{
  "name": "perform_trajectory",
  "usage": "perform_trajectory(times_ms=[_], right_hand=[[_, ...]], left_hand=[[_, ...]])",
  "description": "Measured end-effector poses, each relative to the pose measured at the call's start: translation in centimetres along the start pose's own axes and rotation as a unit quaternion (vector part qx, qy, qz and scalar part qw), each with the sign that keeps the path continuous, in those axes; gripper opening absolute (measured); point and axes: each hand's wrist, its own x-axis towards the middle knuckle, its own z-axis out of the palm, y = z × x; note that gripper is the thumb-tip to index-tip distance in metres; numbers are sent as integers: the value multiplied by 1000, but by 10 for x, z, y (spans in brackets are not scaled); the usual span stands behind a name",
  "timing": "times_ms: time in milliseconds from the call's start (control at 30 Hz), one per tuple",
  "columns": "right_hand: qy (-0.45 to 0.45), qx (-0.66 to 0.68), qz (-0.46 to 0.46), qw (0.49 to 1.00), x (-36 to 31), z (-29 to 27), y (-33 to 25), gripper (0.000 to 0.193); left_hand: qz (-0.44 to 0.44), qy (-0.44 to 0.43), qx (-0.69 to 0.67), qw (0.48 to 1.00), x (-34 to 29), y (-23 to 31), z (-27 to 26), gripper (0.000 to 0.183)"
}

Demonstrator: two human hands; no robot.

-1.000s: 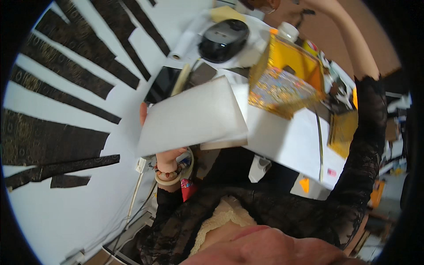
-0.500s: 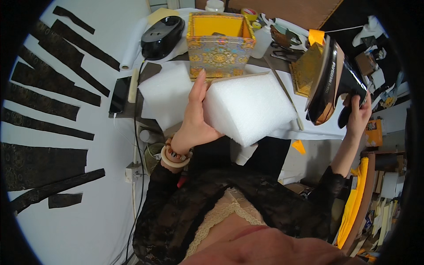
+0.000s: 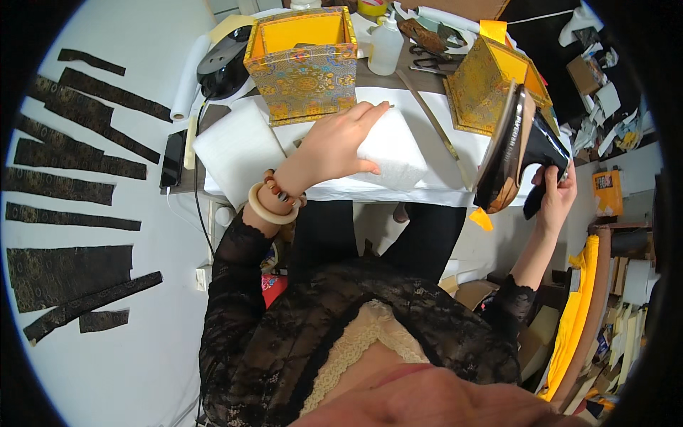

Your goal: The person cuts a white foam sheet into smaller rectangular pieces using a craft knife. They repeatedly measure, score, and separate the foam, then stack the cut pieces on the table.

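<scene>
My left hand point(image 3: 334, 146), with a bead bracelet and a pale bangle at its wrist, grips a white foam block point(image 3: 395, 153) at the table's front. Its fingers reach over the block's top and the thumb rests on the near side. In my right hand point(image 3: 556, 192) is a clothes iron point(image 3: 509, 149), held by its black handle with the soleplate tipped upright and facing left. An open box point(image 3: 306, 82) in patterned yellow brocade stands beyond my left hand. Beyond the iron stands another brocade box point(image 3: 487, 89), tilted in view.
A white foam piece point(image 3: 238, 149) lies left of my left hand, near a phone point(image 3: 173, 158) and a black rounded device point(image 3: 224, 64). A squeeze bottle point(image 3: 385, 46), scissors point(image 3: 430, 60) and a thin strip point(image 3: 430, 117) lie farther back. Black patterned fabric strips point(image 3: 67, 281) cover the left surface.
The foam block has gone from raised and tilted to lower at the table, and my left hand has shifted onto its top. The iron has moved slightly left and down. The view has shifted.
</scene>
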Motion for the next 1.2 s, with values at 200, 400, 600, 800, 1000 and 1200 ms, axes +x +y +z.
perform_trajectory(times_ms=[200,400,600,800,1000,1200], right_hand=[[-5,-67,-14,998,11,2,-12,37],[-7,-55,-1,998,12,11,-3,39],[27,-90,-59,994,37,51,-7,42],[-10,77,-325,942,147,197,-80,24],[-400,-27,-350,847,226,448,-186,47],[-479,-267,-506,665,273,651,-75,48]], left_hand=[[-67,-24,47,996,15,-3,16,106],[36,30,76,996,6,-2,12,108],[-26,83,-95,992,-42,16,-28,113],[-144,271,-446,841,-121,-22,10,100],[-205,440,-496,720,-202,-41,31,90],[-235,510,-514,648,-236,-51,39,98]])
